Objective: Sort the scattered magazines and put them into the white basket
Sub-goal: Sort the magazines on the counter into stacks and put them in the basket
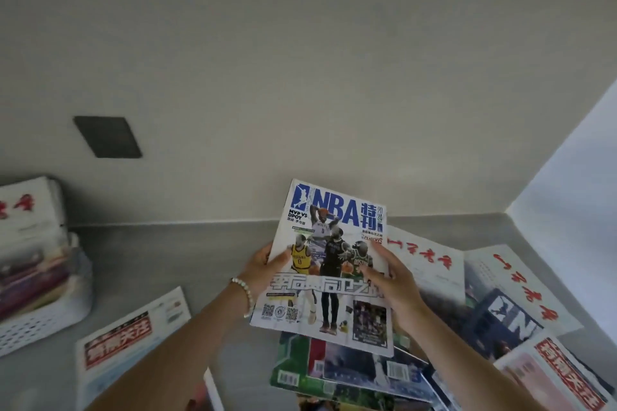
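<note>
Nearest the person, a pile of glossy magazines [337, 367] lies overlapped on the grey table [187, 253]; I cannot count them exactly. Two papers with red banner titles flank it, one on the left [130, 334] and one on the right [564, 374].

Both forearms reach forward over this pile. The left hand [263, 272], with a bead bracelet [245, 290] at the wrist, pinches the left edge of the NBA magazine [329, 264], thumb on the cover and fingers hidden behind. The right hand [397, 290] grips the right edge the same way, thumb laid across the cover.

That one magazine is held off the table, above the pile, cover facing the person. Its long axis runs away from them, blue title end farthest and leaning slightly right.

Beyond, to the right, lie two white papers with red brush lettering [424, 260] [521, 280] and a dark NBA magazine [500, 314] overlapping them. Well apart, at the far left, the one white basket [40, 324] holds a stack of magazines, topped by a third red-lettered paper [26, 210].
</note>
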`<move>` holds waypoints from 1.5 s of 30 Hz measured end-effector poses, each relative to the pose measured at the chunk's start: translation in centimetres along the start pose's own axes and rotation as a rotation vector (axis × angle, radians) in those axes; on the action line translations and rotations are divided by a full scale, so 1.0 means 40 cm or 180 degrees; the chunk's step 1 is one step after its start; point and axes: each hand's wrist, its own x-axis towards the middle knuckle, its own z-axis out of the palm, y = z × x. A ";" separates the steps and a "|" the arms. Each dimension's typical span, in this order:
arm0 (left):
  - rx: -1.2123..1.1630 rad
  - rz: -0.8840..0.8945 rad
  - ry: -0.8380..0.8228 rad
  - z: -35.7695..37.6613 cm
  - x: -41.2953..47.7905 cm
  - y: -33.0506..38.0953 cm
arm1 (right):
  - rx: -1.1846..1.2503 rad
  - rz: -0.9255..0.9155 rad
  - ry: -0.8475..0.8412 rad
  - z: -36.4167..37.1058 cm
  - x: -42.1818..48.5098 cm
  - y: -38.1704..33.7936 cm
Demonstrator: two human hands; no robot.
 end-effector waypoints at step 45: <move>-0.0583 0.0001 0.2248 -1.352 -0.254 -0.248 | -0.0967 -0.0543 -0.1120 1.454 0.061 -0.012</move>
